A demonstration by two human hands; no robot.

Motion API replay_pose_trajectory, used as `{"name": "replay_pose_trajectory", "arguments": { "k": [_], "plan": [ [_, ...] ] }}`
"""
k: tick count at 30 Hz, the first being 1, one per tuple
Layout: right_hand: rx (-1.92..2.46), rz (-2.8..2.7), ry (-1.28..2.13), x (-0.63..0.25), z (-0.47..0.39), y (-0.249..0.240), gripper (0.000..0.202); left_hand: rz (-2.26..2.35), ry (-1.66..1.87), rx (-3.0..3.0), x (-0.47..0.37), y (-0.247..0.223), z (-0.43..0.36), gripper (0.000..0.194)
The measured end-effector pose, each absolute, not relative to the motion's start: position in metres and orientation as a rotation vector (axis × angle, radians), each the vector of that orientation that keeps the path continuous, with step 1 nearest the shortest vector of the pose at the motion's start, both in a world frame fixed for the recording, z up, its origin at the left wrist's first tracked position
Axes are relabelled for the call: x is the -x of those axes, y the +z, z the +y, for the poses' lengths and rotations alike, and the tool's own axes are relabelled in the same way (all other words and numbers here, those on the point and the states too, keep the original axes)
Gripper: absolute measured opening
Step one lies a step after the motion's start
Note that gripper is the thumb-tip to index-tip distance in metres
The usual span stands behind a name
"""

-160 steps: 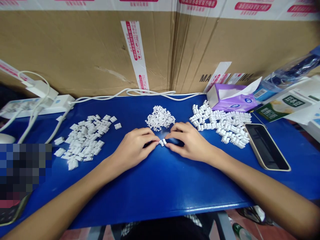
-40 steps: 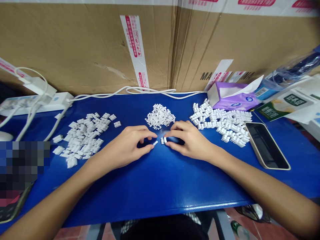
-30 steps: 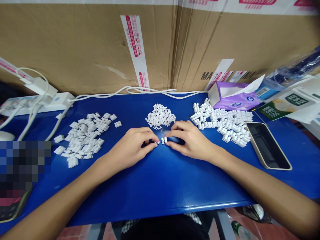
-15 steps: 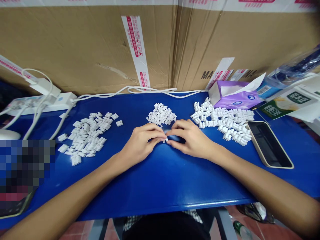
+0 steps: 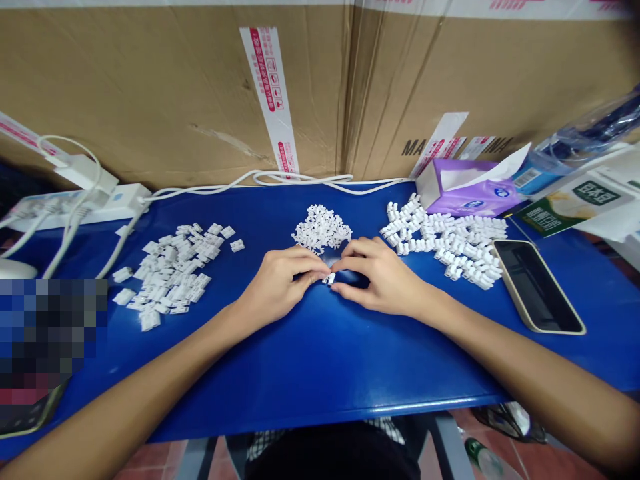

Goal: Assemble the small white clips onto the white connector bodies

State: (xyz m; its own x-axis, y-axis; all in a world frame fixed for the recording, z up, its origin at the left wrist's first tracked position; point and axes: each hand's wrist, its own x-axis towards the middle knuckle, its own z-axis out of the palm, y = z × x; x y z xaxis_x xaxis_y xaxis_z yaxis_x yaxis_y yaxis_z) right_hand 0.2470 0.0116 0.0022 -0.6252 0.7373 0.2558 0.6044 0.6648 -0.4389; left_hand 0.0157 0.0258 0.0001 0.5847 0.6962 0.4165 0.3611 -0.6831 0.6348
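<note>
A small white plastic piece point(image 5: 329, 279) is between my two hands, low over the middle of the blue table; its details are too small to read. My left hand point(image 5: 283, 279) pinches it between thumb and fingertips. From the other side, my right hand point(image 5: 380, 275) has its index fingertip and thumb bent onto the same piece. Just beyond the fingers lies a heap of tiny white parts point(image 5: 321, 228). Flat white plastic pieces point(image 5: 173, 270) are piled on the left, and white clip-like pieces point(image 5: 450, 240) sit in rows on the right.
A phone point(image 5: 539, 287) lies at the right, with a purple tissue pack point(image 5: 467, 188) behind the clip-like pieces. White cables run from a power strip point(image 5: 125, 200) along the back edge. A large cardboard box point(image 5: 175, 93) stands behind the blue table point(image 5: 300, 373).
Both hands stay together at the same spot, with only slight finger movement. A little more of the white piece shows between the fingertips. The whole view has shifted slightly.
</note>
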Motion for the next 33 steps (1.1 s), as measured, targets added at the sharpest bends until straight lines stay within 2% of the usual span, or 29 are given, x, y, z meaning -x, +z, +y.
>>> {"name": "replay_pose_trajectory", "arguments": {
  "k": [22, 33],
  "plan": [
    [1.024, -2.531, 0.428, -0.2465, 0.0109, 0.0036, 0.022, 0.827, 0.952, -2.413, -0.015, -0.0042, 0.0241, 0.015],
    [1.023, -2.534, 0.426, -0.2472, 0.0107, 0.0027, 0.027, 0.647, 0.913, -2.623, -0.009, -0.0022, 0.0268, 0.02]
  ]
}}
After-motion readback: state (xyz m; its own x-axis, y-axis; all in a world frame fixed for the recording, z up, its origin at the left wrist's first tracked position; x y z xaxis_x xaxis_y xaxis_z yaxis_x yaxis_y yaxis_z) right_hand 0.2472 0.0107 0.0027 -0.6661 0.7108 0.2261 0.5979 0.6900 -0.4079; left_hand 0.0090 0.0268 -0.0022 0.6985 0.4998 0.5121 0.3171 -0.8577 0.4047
